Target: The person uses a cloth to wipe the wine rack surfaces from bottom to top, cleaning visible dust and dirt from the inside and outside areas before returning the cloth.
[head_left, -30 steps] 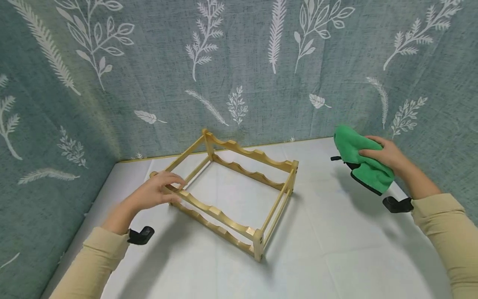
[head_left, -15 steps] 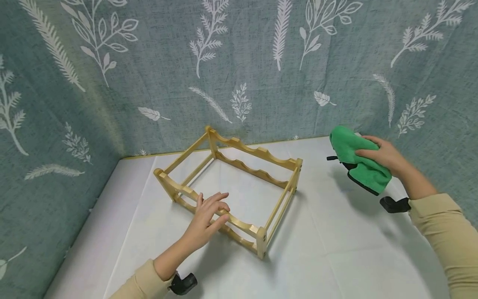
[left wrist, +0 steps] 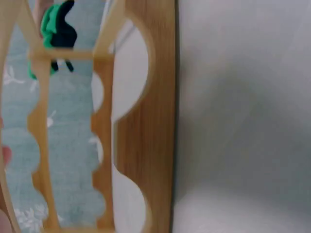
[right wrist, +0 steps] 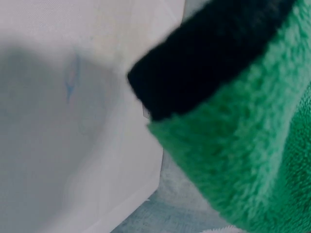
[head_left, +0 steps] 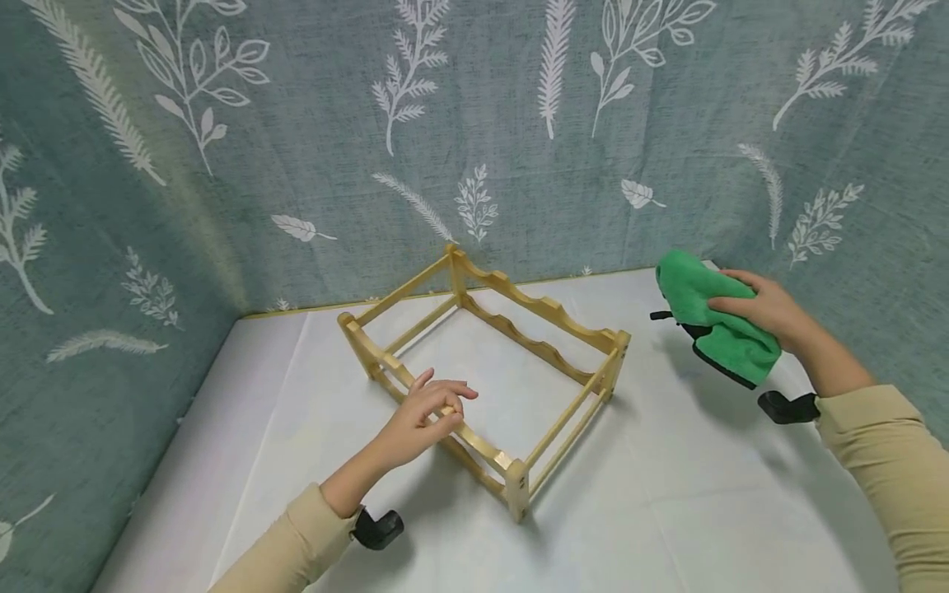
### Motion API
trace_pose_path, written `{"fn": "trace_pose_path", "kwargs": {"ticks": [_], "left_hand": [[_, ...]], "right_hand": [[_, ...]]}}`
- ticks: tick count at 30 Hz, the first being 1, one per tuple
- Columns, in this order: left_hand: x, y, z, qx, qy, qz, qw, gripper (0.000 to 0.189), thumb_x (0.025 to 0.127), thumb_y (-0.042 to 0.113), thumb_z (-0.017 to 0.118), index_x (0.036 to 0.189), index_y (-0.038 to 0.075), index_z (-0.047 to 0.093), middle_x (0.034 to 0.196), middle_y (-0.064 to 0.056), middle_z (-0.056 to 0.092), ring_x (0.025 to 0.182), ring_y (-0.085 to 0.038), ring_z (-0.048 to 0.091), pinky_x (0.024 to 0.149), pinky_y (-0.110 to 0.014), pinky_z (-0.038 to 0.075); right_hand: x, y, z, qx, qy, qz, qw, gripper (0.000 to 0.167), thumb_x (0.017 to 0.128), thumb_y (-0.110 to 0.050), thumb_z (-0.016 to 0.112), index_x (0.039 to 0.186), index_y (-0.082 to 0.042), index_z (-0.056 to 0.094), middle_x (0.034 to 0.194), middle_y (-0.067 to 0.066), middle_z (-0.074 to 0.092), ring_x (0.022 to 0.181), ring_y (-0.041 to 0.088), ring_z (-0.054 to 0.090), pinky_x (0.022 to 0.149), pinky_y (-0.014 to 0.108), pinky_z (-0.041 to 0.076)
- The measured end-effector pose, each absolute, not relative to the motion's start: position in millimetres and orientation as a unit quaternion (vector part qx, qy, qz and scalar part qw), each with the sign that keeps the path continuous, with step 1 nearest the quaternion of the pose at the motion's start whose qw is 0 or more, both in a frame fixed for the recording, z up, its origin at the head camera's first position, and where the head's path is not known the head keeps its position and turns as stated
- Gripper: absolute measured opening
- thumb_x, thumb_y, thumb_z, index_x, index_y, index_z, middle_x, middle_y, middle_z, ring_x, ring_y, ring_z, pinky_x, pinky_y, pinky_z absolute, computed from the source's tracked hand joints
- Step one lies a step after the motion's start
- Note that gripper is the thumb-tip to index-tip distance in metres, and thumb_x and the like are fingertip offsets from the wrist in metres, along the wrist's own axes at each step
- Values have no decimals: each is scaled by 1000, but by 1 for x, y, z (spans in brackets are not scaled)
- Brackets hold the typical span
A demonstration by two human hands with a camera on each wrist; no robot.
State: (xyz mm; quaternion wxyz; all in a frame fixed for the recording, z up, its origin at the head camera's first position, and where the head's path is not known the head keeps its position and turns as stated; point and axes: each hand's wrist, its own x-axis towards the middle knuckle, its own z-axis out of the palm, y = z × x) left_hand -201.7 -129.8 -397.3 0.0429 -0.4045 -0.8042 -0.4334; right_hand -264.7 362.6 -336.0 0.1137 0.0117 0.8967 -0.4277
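A pale wooden wine rack [head_left: 563, 428], an open frame with scalloped rails, stands on the white-covered table. At its near top rail is my left hand [head_left: 418, 420], thumb and a bent finger pinching the rail while other fingers extend over the frame. The left wrist view shows the rack's scalloped lower rail [left wrist: 146, 131] up close, with only fingertips [left wrist: 6, 155] at the left edge. On the right, my right hand [head_left: 771, 313] grips a bunched green cloth [head_left: 700, 292] with black trim, held above the table. That cloth fills much of the right wrist view, hiding the fingers there.
Blue-green fabric [head_left: 326, 165] with white leaf prints rises behind the table and along both sides. White cloth covers the tabletop [head_left: 638, 527]. A black wrist-camera mount sits at each cuff.
My left hand has moved right along the near rail from its left end. The rack has since turned, its far side swinging right. My right hand and the green cloth stay nearly still.
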Motion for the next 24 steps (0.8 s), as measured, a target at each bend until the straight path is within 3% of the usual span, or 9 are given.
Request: {"fn": "trace_pose_path", "kwargs": {"ticks": [7, 11, 16, 19, 20, 21, 24], "left_hand": [[-247, -135, -388, -455, -767, -449, -55, 14, 81, 2, 49, 72, 11, 55, 85, -6, 63, 89, -17, 58, 108, -55, 9], [-273, -139, -381, -462, -763, -438, -112, 14, 80, 2, 46, 70, 6, 55, 73, -8, 60, 74, -14, 58, 109, -50, 10], [-295, -142, -375, -434, -773, -438, -153, 17, 80, 6, 42, 65, 4, 51, 67, -4, 56, 68, -13, 57, 112, -42, 10], [-302, -146, -376, -417, -772, -456, -148, 19, 79, 4, 41, 62, 2, 48, 70, -11, 57, 73, -23, 58, 112, -42, 8], [-303, -148, -376, -411, -775, -460, -140, 20, 80, 4, 40, 61, 2, 47, 74, -14, 59, 82, -26, 58, 112, -44, 8], [-304, -150, -377, -405, -781, -458, -128, 21, 80, 2, 38, 60, 2, 47, 81, -17, 61, 89, -29, 58, 111, -45, 12], [-304, -157, -377, -386, -815, -425, -76, 22, 83, 1, 37, 65, 3, 50, 109, -19, 60, 113, -34, 49, 111, -49, 7]], "right_hand": [[-263, 367, -337, 25, 895, -428, 122, 84, 91, -44, 52, 148, -9, 2, 141, 34, 18, 93, 21, 51, 71, 35, 48], [-261, 366, -337, 16, 896, -428, 120, 83, 91, -43, 52, 148, -8, 2, 141, 34, 18, 95, 23, 51, 72, 35, 48], [-261, 362, -339, 8, 897, -425, 123, 82, 91, -42, 51, 148, -8, 2, 142, 34, 17, 102, 31, 48, 73, 35, 47], [-263, 361, -341, 6, 898, -422, 125, 82, 91, -41, 51, 148, -7, 2, 142, 34, 18, 103, 35, 48, 73, 35, 47], [-263, 361, -342, 6, 900, -418, 123, 82, 91, -41, 51, 148, -7, 3, 142, 34, 18, 104, 35, 47, 73, 35, 46], [-263, 361, -343, 4, 900, -418, 123, 82, 91, -41, 51, 148, -7, 3, 141, 35, 18, 106, 37, 46, 74, 36, 46], [-263, 361, -344, 2, 901, -418, 118, 82, 91, -42, 51, 148, -7, 3, 142, 35, 18, 108, 40, 44, 74, 36, 46]]}}
